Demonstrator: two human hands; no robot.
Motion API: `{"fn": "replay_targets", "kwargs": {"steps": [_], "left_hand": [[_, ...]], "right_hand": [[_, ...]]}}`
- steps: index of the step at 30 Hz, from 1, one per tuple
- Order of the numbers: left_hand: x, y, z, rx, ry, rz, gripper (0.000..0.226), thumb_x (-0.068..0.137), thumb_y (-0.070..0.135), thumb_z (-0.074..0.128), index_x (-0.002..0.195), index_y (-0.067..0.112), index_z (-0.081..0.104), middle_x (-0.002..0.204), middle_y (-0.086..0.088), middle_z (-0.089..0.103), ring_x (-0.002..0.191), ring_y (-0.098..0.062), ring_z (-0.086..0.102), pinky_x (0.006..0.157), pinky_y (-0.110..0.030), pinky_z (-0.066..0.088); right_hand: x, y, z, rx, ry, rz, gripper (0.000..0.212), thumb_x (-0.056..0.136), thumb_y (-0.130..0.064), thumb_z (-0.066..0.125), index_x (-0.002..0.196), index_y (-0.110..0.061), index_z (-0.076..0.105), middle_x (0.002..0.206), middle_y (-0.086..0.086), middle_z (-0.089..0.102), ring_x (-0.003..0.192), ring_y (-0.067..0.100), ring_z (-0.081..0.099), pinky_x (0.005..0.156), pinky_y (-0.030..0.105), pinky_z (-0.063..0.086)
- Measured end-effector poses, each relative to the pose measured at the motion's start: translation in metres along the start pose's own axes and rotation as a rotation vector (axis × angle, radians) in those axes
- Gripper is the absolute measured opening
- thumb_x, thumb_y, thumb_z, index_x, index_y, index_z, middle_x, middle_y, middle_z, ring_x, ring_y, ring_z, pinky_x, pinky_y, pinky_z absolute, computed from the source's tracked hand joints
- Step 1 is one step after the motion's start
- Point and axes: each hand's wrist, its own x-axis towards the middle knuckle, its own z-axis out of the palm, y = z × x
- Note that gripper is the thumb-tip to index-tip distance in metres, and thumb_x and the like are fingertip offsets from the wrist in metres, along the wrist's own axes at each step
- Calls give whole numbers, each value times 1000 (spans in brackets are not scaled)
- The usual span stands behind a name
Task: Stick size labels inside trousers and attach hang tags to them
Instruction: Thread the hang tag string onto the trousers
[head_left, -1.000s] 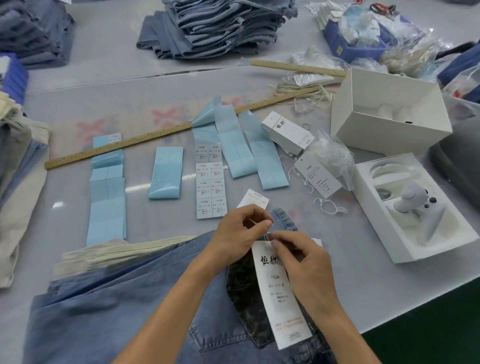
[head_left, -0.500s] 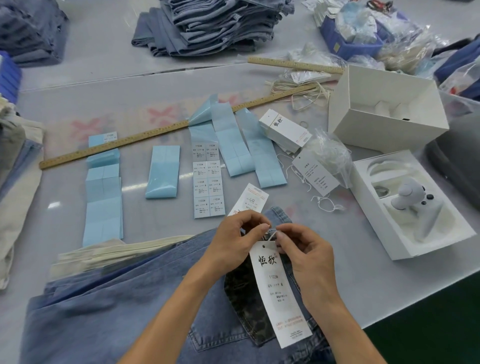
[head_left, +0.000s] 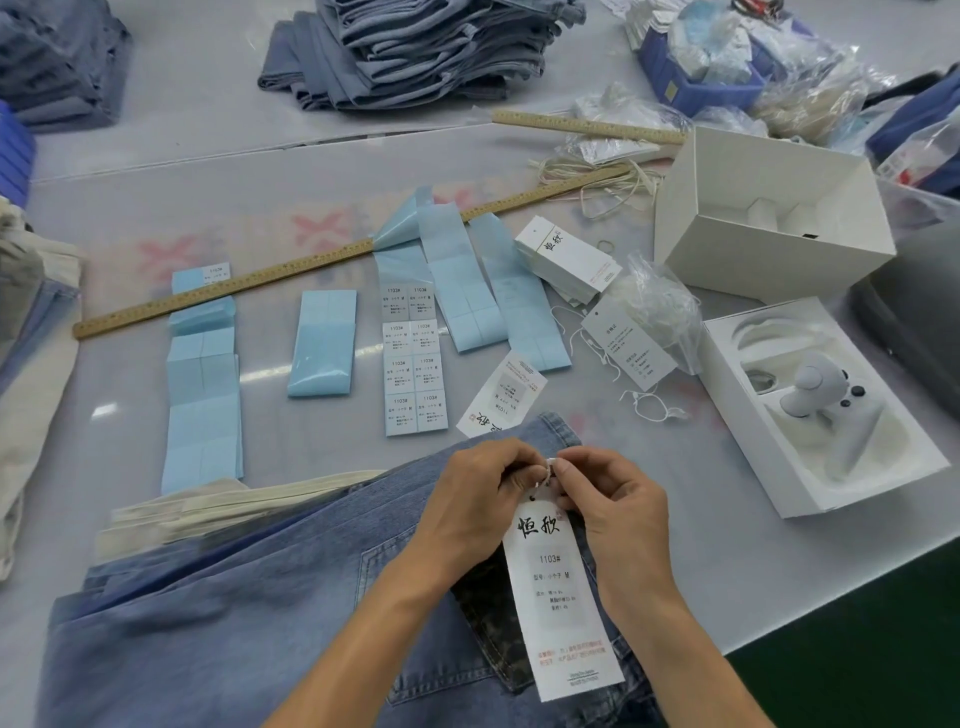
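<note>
1. Garment finishing and packing room, by all signs.
2. Long pale work table (head_left: 208, 171) bearing stacks of folded jeans (head_left: 426, 47).
3. Wooden measuring rulers (head_left: 311, 270), blue sticker backing strips (head_left: 202, 395), size label sheet (head_left: 414, 358).
4. Bundled hang tags (head_left: 569, 258), loose string (head_left: 613, 182).

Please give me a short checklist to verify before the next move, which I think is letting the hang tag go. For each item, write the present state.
1. Both hands on the string: left hand and right hand pinch the white string at the top of the tag. Ok.
2. String passes through the hole of the hang tag: cannot tell, the fingers hide it.
3. String fixed to the jeans: cannot tell.
4. Tag lies face up, print readable, 1103#: ok.
5. Label sheet within reach, labels left on it: ok.
6. Spare tags ready beside the ruler: ok.
</note>
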Motion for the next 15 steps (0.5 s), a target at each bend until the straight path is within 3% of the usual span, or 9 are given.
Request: {"fn": "replay_targets", "kwargs": {"steps": [9,15], "left_hand": [[-1,-6,-1,-63,32,-30,8,93,16,73,86,18,71,74,17,65,71,0,58,65,-12,40],[-5,-10,0,-110,-3,-43,6,95,19,71,89,20,70,80,13,67,74,-7,60,68,-21,47]], "right_hand": [[2,6,0,-87,8,-22,13,91,-10,75,87,-22,77,78,3,73,64,13,67,61,35,60],[1,9,0,-226,-3,-86,12,92,-15,73,90,-27,76,80,0,75,68,17,70,62,33,59]]}}
